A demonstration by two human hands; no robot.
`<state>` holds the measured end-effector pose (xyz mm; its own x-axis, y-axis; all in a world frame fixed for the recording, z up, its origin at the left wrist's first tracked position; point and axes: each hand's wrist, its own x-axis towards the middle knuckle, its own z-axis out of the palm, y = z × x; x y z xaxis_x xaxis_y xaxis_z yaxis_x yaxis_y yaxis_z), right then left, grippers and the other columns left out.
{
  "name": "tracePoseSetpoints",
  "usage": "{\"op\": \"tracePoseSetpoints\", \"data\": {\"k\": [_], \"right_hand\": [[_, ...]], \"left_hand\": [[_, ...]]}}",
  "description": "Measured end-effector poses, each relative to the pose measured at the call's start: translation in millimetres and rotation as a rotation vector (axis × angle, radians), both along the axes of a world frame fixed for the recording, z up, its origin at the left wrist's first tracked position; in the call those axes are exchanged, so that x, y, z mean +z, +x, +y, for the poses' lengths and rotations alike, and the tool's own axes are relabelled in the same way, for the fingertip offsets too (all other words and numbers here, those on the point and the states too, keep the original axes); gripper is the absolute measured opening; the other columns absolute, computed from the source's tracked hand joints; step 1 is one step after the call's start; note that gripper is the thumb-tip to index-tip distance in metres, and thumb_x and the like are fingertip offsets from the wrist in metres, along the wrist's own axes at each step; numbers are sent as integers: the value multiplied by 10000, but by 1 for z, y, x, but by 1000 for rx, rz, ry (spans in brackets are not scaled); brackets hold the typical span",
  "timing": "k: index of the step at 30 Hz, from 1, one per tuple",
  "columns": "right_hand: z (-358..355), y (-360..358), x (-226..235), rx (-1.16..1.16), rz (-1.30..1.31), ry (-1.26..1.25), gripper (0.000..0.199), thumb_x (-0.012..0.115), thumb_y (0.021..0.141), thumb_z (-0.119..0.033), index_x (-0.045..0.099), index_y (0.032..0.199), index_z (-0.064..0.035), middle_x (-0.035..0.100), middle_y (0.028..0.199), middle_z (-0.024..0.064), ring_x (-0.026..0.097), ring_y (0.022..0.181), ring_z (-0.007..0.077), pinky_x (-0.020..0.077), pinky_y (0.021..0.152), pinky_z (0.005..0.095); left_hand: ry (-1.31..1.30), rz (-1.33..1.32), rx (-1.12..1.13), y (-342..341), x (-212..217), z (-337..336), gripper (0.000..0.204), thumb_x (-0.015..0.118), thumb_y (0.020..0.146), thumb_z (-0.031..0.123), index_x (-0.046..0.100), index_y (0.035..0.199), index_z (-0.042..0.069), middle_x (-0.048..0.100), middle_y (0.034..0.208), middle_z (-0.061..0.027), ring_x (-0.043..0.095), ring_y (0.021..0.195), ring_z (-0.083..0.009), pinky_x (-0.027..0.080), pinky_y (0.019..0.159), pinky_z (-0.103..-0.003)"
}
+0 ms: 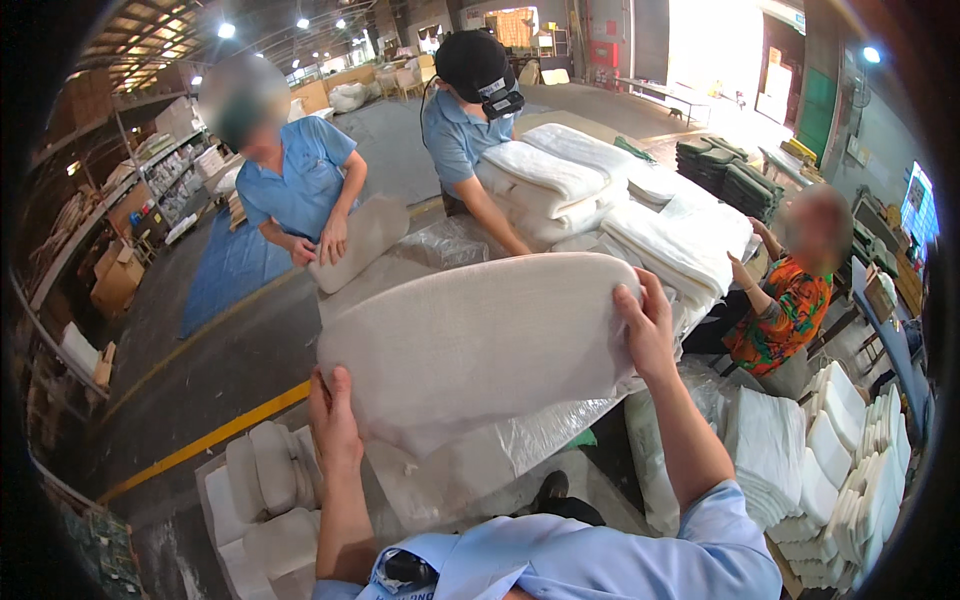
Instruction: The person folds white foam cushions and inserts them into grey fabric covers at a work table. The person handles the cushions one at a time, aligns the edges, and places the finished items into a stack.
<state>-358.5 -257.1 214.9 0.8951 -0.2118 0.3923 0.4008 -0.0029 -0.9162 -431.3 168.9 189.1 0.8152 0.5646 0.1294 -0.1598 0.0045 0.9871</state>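
Head view showed left hand (pixel 338 435) and right hand (pixel 650 325) gripping a whitish pad (pixel 490 345) above the table (pixel 455 480), by its near edge.

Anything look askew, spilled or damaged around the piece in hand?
Nothing looks spilled or clearly damaged. The pale, rounded piece, held at its ends by the left hand and right hand, looks whole. Only the clear plastic sheet looks untidy: wrinkled rather than flat, just below the piece in view.
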Motion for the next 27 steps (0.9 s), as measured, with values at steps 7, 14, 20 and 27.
{"op": "tracePoseSetpoints", "data": {"k": [7, 14, 20, 27], "right_hand": [[-66, 135, 68, 367, 370, -84, 736, 740, 956, -171, 409, 1602, -48, 655, 1350, 228, 673, 1171, 295, 555, 1024, 394], [-73, 243, 5, 286, 357, 243, 626, 700, 961, -203, 498, 1537, -68, 668, 1338, 160, 661, 1177, 285, 535, 1028, 451], [-78, 375, 88, 225, 248, 263, 400, 705, 943, -266, 680, 1281, -53, 735, 1177, 95, 686, 1073, 267, 542, 947, 465], [-118, 447, 42, 89, 192, 171, 540, 739, 937, -188, 603, 1443, -58, 694, 1264, 146, 670, 1118, 253, 540, 965, 383]], "left_hand": [[-235, 141, -557, 118, 29, -12, 629, 721, 1014, 341, 511, 1443, -68, 636, 1353, -149, 638, 1189, -233, 537, 996, -373], [-463, 133, -448, 235, 12, -37, 500, 688, 1034, 299, 579, 1391, -33, 677, 1318, -127, 671, 1179, -241, 560, 968, -389], [-427, 226, -464, 397, 101, -67, 511, 613, 1061, 398, 573, 1422, 38, 663, 1362, -116, 671, 1205, -275, 563, 983, -468], [-345, 138, -441, 449, 45, -102, 579, 617, 1059, 428, 541, 1478, 36, 635, 1429, -102, 625, 1283, -265, 500, 1077, -444]]}}
